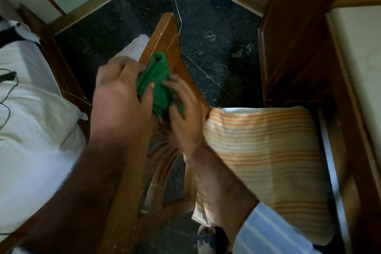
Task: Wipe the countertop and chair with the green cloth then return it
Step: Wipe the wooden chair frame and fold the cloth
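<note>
The green cloth [159,80] is bunched on the top rail of the wooden chair [165,33], seen from above its backrest. My left hand [121,93] grips the cloth from the left, thumb pressed on its top. From the right, my right hand [183,107] holds the cloth's lower part, fingers curled into the fabric. The chair's seat carries an orange-striped cushion [263,150] at the right. No countertop surface can be told for sure in this view.
A bed with white sheets [31,109] and a black cable lies at the left. A white cloth [134,47] hangs by the chair back. Wooden furniture [299,47] stands at the right. Dark stone floor [216,37] with a thin white cord stretches ahead.
</note>
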